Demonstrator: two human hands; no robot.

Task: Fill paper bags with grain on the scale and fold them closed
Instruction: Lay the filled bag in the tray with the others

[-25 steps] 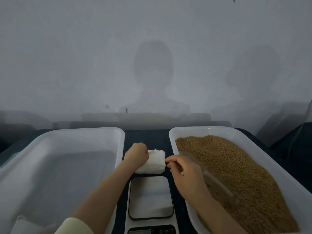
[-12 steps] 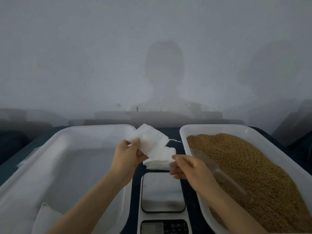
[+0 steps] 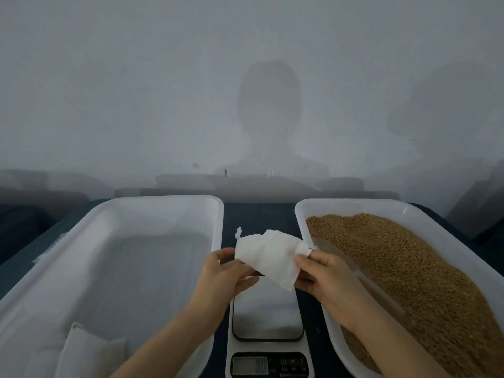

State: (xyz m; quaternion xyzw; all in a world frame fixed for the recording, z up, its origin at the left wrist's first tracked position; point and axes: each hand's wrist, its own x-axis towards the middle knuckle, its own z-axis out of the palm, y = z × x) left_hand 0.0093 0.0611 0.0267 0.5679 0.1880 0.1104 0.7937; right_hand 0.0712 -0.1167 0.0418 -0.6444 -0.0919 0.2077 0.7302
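Both hands hold one flat white paper bag (image 3: 268,256) in the air above the far end of the scale (image 3: 267,317). My left hand (image 3: 222,274) pinches its left edge and my right hand (image 3: 320,274) pinches its right edge. A thin string end sticks up at the bag's upper left. Brown grain (image 3: 403,276) fills the white tray (image 3: 351,204) on the right. A clear scoop (image 3: 335,251) lies half sunk in the grain just right of my right hand. The stack of spare bags is hidden behind the held bag.
A large white tray (image 3: 163,203) on the left holds a filled white bag (image 3: 90,350) at its near corner. The scale's display (image 3: 249,365) sits at the bottom edge. A dark blue cloth covers the table, and a grey wall stands close behind.
My left hand lifted one bag off the stack and brought it toward me. My right hand came up and took its right edge. The view shifted left a little.
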